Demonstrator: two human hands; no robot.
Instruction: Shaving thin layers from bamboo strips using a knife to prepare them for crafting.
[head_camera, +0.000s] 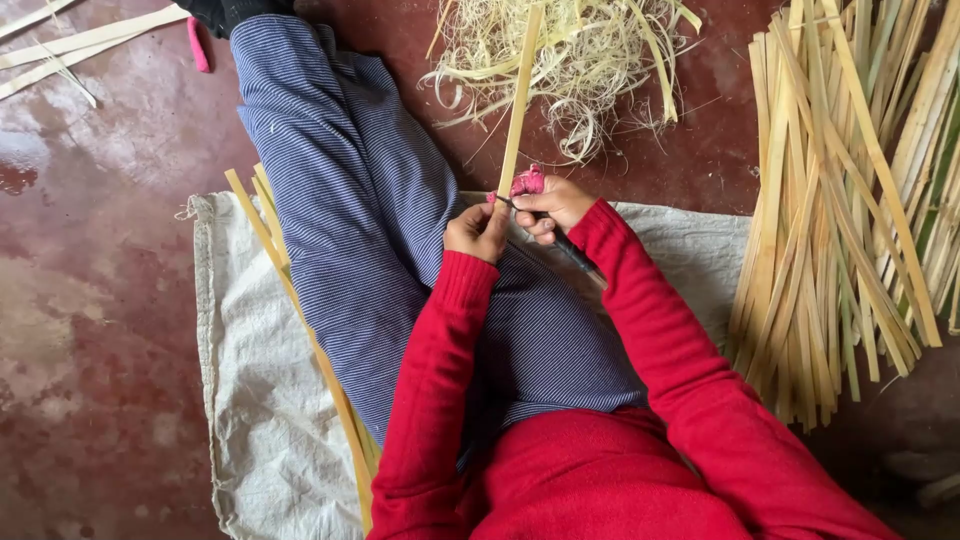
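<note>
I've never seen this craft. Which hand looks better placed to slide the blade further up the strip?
Probably the right hand: it holds the knife with its blade at the strip. The left hand grips the strip's lower end, steadying it.

The sack is off-white, and serves as landmark. Across its middle lie trousers in fine blue-and-white stripes. Over its near edge, the sleeves are plain bright red. Above its far edge, a pale yellow strip stands beside a pink rag. Beyond it, shavings are cream. To its right, slats are straw-yellow, some green. The floor around it is mottled reddish-brown.
</note>
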